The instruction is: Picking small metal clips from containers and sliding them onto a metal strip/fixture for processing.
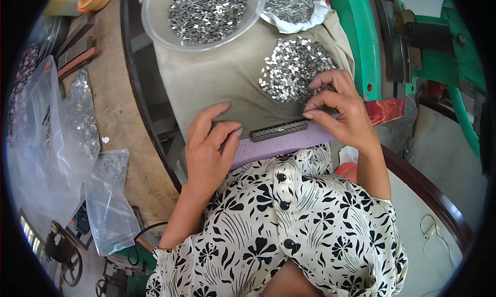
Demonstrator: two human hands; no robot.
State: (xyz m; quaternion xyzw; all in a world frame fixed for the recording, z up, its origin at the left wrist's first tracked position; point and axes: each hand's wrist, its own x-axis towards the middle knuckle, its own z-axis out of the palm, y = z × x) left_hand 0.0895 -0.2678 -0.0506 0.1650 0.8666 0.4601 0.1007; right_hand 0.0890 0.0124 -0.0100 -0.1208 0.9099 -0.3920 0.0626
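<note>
The dark slotted rack (279,130) appears largely filled, steadied by the flat open left hand (209,147), while a small metal piece, barely discernible, seems pinched by the right hand (338,108), the loose heap (293,68) left

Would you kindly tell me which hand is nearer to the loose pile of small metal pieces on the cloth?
Right. The right hand overlaps the pile's near edge; the left hand rests apart, lower left.
</note>
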